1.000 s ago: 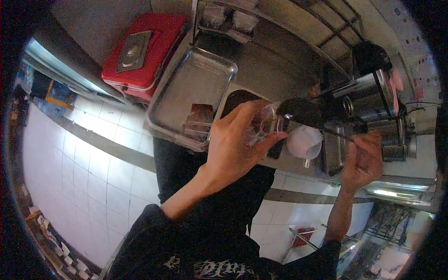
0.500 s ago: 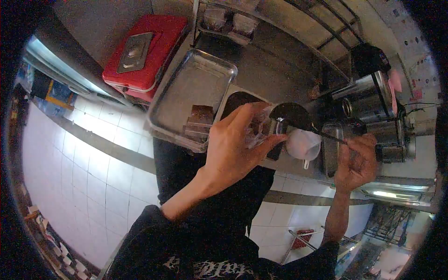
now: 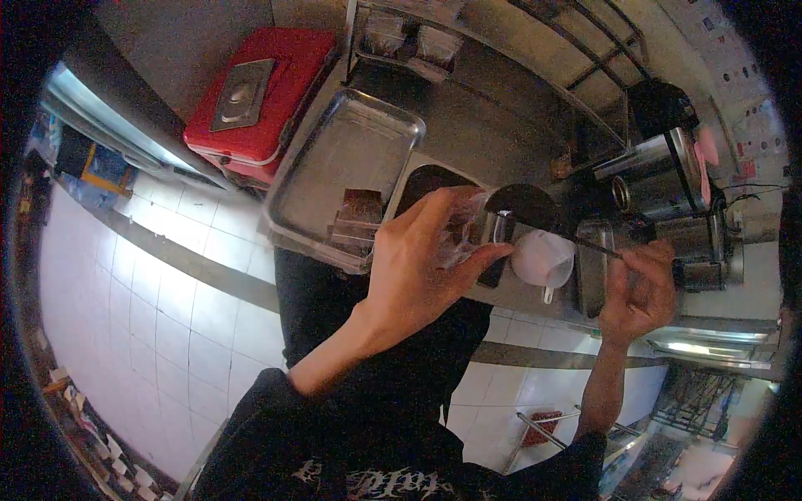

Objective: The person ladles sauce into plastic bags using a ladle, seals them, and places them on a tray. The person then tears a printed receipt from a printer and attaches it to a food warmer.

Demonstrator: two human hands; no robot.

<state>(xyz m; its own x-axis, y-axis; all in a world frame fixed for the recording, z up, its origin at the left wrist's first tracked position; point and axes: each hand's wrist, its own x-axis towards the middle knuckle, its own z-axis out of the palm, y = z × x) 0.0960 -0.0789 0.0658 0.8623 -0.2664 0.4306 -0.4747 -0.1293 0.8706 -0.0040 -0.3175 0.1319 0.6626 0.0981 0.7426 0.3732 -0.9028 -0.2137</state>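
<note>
My left hand (image 3: 415, 250) is closed around a clear plastic bag (image 3: 459, 238), its thumb and fingers spread about the bag's mouth. Dark contents seem to show through the film, but I cannot make them out. In my right hand (image 3: 637, 292) is the thin dark handle of a ladle (image 3: 525, 205). The ladle's dark bowl is tilted at the bag's mouth, close to my left fingertips. Just below the bowl is a white plastic measuring cup (image 3: 543, 257) on the counter. Behind my left hand, a container of dark contents (image 3: 430, 185) is partly hidden.
A large metal tray (image 3: 347, 150) holds filled brown bags (image 3: 359, 221) at its near end. Left of it stands a red cooler (image 3: 284, 92) with a metal lid (image 3: 242, 96) on top. A narrow metal pan (image 3: 593, 267) and steel pots (image 3: 656, 179) are at right.
The ladle's bowl has tipped slightly farther toward the bag. Both hands stay almost in the same place, keeping their grips.
</note>
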